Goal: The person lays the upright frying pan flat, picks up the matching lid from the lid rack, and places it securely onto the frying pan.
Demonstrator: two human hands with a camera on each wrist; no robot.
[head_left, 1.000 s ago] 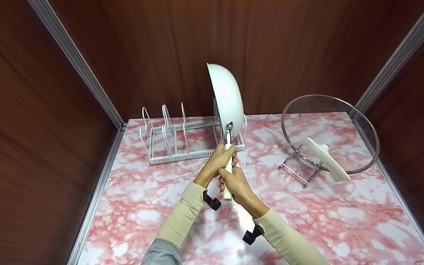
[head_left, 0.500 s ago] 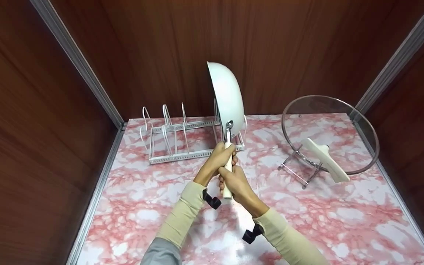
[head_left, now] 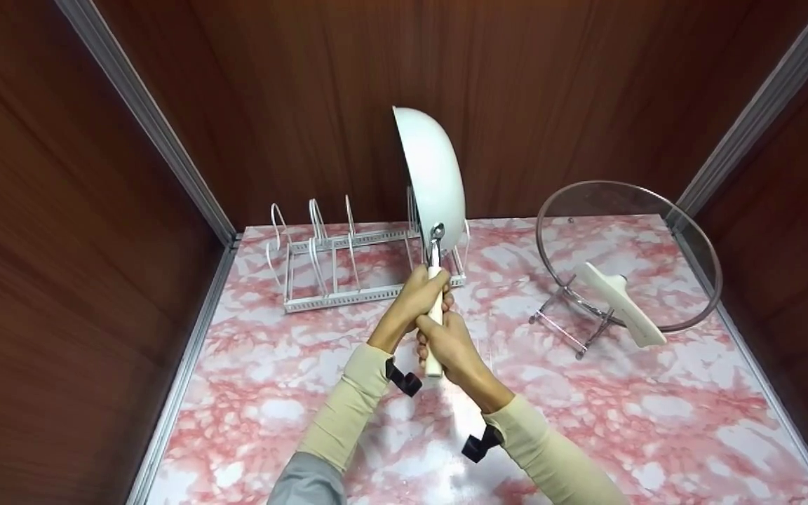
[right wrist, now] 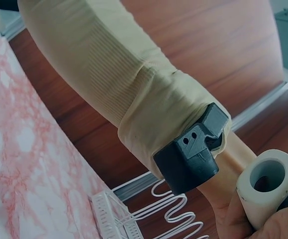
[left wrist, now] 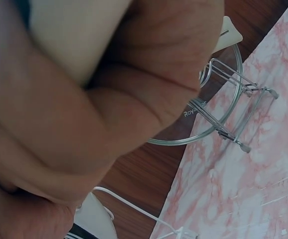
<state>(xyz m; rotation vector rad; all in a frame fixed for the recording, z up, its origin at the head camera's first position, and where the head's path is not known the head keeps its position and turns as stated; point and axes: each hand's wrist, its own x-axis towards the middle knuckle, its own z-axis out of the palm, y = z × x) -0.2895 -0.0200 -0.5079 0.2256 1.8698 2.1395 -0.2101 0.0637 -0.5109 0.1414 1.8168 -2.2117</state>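
Note:
A white wok-shaped pan [head_left: 435, 172] stands on edge in the head view, its open side facing left. It is over the right end of a white wire rack [head_left: 341, 300]; whether it touches the rack I cannot tell. My left hand [head_left: 418, 291] grips the upper part of the cream handle [head_left: 435, 361], close to the metal joint. Just below, my right hand [head_left: 449, 344] is wrapped round the same handle near its end. In the right wrist view the hollow handle end [right wrist: 268, 186] sticks out of the right hand. Curled left fingers [left wrist: 109, 114] fill much of the left wrist view.
To the right, a large glass lid [head_left: 717, 259] with a cream handle [head_left: 621, 305] leans upright on a small metal stand [head_left: 562, 333]. The red-and-white marbled table [head_left: 278, 435] is bounded by brown wood-grain panels [head_left: 236, 91] at the back and sides.
The pan has risen a little in the head view, and both hands have shifted slightly upward with it, keeping their grip. Rack and lid have stayed in place.

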